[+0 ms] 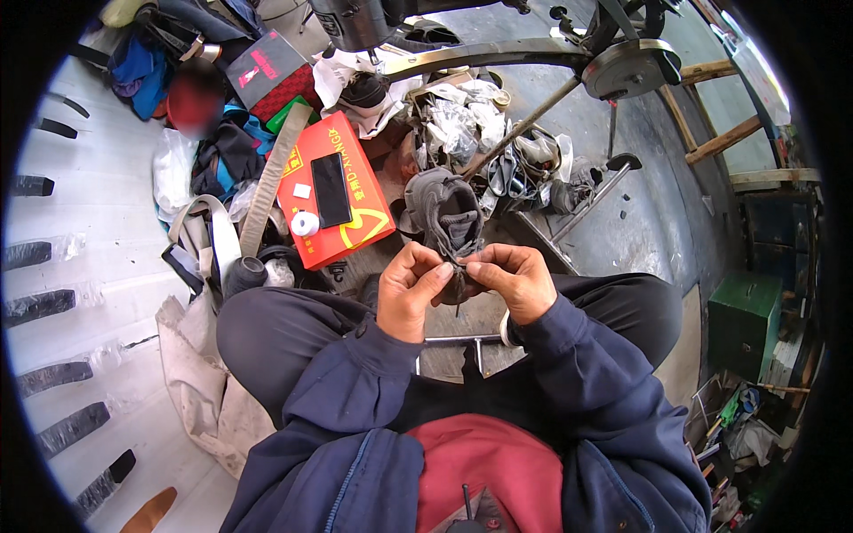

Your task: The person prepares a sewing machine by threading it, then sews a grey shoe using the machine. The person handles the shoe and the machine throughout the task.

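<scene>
A dark grey shoe (433,206) is in front of me between my knees, its opening facing up. Both my hands are at its near end. My left hand (410,289) is closed, with thumb and forefinger pinching the edge there. My right hand (517,279) pinches the same edge from the other side, its thumb pointing inward. The fingertips of both hands nearly meet. Below them a dark part hangs down with a thin tip. Whether a thread or small tool is between the fingers is too small to tell.
Left of the shoe a red shoe box (369,200) carries a black phone (331,190) and a white spool (305,223). A machine's metal arm (480,59) and wheel (633,71) stand ahead. Plastic bags (462,120) lie behind the shoe. At right is a green metal box (745,324).
</scene>
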The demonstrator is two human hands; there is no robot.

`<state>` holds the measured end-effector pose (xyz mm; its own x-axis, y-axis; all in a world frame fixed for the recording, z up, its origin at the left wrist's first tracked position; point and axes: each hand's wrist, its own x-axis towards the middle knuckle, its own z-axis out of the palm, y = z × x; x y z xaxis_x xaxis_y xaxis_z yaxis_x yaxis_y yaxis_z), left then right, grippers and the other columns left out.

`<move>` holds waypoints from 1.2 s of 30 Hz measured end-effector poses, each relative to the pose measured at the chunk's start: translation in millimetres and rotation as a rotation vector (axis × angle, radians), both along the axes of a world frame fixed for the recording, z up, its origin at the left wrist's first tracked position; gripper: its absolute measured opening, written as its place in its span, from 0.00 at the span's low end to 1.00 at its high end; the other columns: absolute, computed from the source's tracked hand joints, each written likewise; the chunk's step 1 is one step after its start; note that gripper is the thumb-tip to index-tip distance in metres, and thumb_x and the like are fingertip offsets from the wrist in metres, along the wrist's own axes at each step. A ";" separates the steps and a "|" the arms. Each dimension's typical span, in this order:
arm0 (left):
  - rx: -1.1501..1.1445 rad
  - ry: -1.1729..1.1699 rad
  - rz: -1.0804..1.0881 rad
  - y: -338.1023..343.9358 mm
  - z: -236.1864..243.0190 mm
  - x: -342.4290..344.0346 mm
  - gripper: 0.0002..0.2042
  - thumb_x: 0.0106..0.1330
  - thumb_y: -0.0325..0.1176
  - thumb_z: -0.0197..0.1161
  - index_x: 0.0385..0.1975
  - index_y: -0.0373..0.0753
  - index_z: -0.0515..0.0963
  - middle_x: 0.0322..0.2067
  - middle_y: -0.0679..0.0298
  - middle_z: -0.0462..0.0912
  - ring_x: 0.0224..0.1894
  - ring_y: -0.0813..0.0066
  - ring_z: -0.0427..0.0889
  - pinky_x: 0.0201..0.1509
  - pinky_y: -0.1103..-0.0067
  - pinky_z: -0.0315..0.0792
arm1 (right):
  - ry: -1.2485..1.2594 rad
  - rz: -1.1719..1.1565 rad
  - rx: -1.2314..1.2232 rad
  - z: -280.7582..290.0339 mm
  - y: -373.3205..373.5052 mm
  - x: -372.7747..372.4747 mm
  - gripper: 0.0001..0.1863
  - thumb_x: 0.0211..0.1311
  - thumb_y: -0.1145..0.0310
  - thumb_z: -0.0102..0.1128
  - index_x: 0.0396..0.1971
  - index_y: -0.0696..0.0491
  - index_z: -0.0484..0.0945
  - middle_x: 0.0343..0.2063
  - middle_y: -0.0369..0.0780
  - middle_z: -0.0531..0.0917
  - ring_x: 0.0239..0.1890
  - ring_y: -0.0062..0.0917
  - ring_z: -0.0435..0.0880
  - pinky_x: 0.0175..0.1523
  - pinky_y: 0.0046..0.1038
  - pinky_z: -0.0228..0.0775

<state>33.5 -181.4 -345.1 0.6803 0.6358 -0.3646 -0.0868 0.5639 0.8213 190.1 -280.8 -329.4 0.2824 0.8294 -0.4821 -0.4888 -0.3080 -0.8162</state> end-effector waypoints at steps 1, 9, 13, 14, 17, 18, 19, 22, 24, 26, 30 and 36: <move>-0.030 -0.007 0.004 0.4 -1.0 0.1 0.05 0.68 0.29 0.62 0.32 0.42 0.72 0.24 0.72 0.76 0.23 0.85 0.70 0.29 0.86 0.64 | 0.013 -0.001 0.009 0.3 -0.1 -0.1 0.10 0.67 0.74 0.61 0.43 0.65 0.82 0.32 0.41 0.86 0.34 0.23 0.86 0.43 0.25 0.79; -0.223 -0.093 0.101 1.8 -7.6 -0.6 0.05 0.68 0.28 0.61 0.34 0.44 0.72 0.30 0.66 0.82 0.28 0.79 0.79 0.32 0.82 0.70 | 0.058 0.067 0.055 0.6 -0.2 1.1 0.14 0.71 0.73 0.54 0.49 0.65 0.80 0.36 0.44 0.87 0.38 0.28 0.88 0.47 0.28 0.81; -0.214 -0.108 0.115 3.0 -10.5 -1.4 0.04 0.68 0.27 0.60 0.34 0.43 0.72 0.31 0.65 0.82 0.30 0.78 0.80 0.33 0.80 0.73 | 0.069 0.065 0.039 -2.5 -0.6 3.6 0.14 0.72 0.73 0.51 0.49 0.65 0.80 0.38 0.44 0.87 0.40 0.28 0.88 0.49 0.28 0.81; -0.204 -0.098 0.128 3.5 -11.2 -1.7 0.04 0.68 0.27 0.60 0.34 0.42 0.72 0.31 0.65 0.82 0.30 0.78 0.80 0.33 0.79 0.73 | 0.061 0.067 0.033 -3.5 -0.5 4.4 0.14 0.72 0.73 0.50 0.49 0.65 0.80 0.38 0.44 0.87 0.40 0.28 0.88 0.50 0.28 0.80; -0.183 -0.081 0.148 6.1 -12.7 -3.6 0.04 0.68 0.26 0.60 0.35 0.42 0.72 0.31 0.64 0.82 0.30 0.76 0.80 0.35 0.78 0.75 | -0.007 0.048 0.030 -7.1 -1.1 7.3 0.14 0.71 0.72 0.50 0.48 0.63 0.81 0.38 0.42 0.87 0.41 0.25 0.87 0.49 0.26 0.79; -0.183 -0.081 0.142 7.9 -12.6 -5.0 0.04 0.68 0.26 0.60 0.35 0.41 0.72 0.31 0.63 0.81 0.30 0.76 0.80 0.36 0.78 0.75 | -0.036 0.047 0.000 -8.9 -1.1 8.7 0.14 0.72 0.71 0.51 0.48 0.62 0.81 0.39 0.41 0.87 0.41 0.24 0.86 0.48 0.26 0.78; -0.183 -0.078 0.134 10.1 -12.1 -6.4 0.03 0.68 0.26 0.60 0.35 0.41 0.72 0.31 0.63 0.81 0.30 0.75 0.80 0.36 0.77 0.76 | -0.060 0.049 -0.013 -10.9 -0.8 10.3 0.14 0.72 0.70 0.51 0.47 0.61 0.82 0.39 0.40 0.87 0.40 0.23 0.86 0.47 0.25 0.77; -0.155 -0.032 0.213 20.1 -7.4 -9.6 0.03 0.68 0.27 0.60 0.35 0.40 0.72 0.30 0.62 0.81 0.30 0.72 0.81 0.38 0.75 0.77 | -0.125 0.031 -0.039 -18.0 -1.3 16.7 0.13 0.72 0.68 0.52 0.46 0.59 0.82 0.38 0.39 0.87 0.40 0.21 0.85 0.45 0.24 0.76; -0.094 -0.103 0.281 33.0 0.7 -15.9 0.02 0.68 0.27 0.59 0.35 0.40 0.73 0.30 0.62 0.80 0.31 0.69 0.81 0.38 0.71 0.79 | -0.163 -0.006 -0.078 -23.7 -1.5 22.6 0.12 0.71 0.68 0.54 0.45 0.59 0.83 0.36 0.37 0.86 0.39 0.20 0.85 0.44 0.23 0.75; -0.058 -0.105 0.349 47.5 13.7 -27.3 0.02 0.67 0.26 0.60 0.34 0.40 0.73 0.29 0.63 0.80 0.30 0.71 0.81 0.37 0.71 0.80 | -0.203 -0.018 -0.108 -30.5 -0.9 28.0 0.12 0.71 0.68 0.54 0.45 0.59 0.82 0.37 0.37 0.86 0.39 0.20 0.85 0.45 0.23 0.74; 0.075 -0.137 0.484 79.8 42.2 -53.4 0.02 0.68 0.24 0.59 0.35 0.39 0.75 0.29 0.62 0.81 0.30 0.68 0.83 0.37 0.68 0.82 | -0.283 -0.034 -0.169 -50.4 4.9 32.1 0.11 0.69 0.69 0.56 0.43 0.59 0.83 0.34 0.36 0.86 0.36 0.17 0.83 0.41 0.20 0.72; 0.256 -0.117 0.586 104.9 63.9 -83.8 0.03 0.69 0.25 0.58 0.39 0.41 0.74 0.35 0.58 0.85 0.35 0.63 0.87 0.43 0.64 0.83 | -0.437 0.022 -0.236 -111.6 30.2 23.1 0.11 0.63 0.71 0.58 0.41 0.62 0.83 0.28 0.37 0.85 0.31 0.18 0.82 0.38 0.23 0.72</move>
<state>-50.2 -76.6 -281.2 0.2207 0.9705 -0.0970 -0.4176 0.1839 0.8898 213.2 -250.6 -441.0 0.4836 0.7199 -0.4978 -0.1083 -0.5152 -0.8502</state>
